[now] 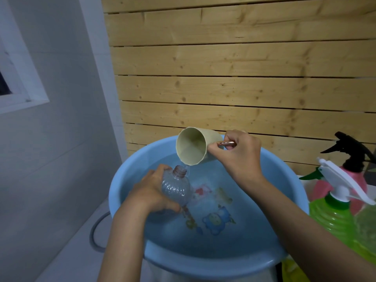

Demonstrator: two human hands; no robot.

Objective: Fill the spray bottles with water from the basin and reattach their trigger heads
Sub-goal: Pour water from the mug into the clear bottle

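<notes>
One view, head: above the blue basin (203,265), left hand (148,192) fingers wrapped round the clear bottle (176,190), tilted, neck open; right hand (240,153) fingers clamped on the handle of the beige cup (191,147), pouring at the neck. Filling step; next likely steady aim, then screwing on a trigger head

Feed reads dim on my end, with a cool bluish cast over the grey wall (61,169). Light soft and even, warmest on the wooden slats (223,88); source not visible. No hard shadows, only faint shade on the water in the basin (203,267). Small glint on the cup handle (226,143). Wide-angle bowing: slats tilt toward the right edge, window frame (22,103) slants at left. Green bottle (333,218) at the right edge smeared, out of focus.
</notes>
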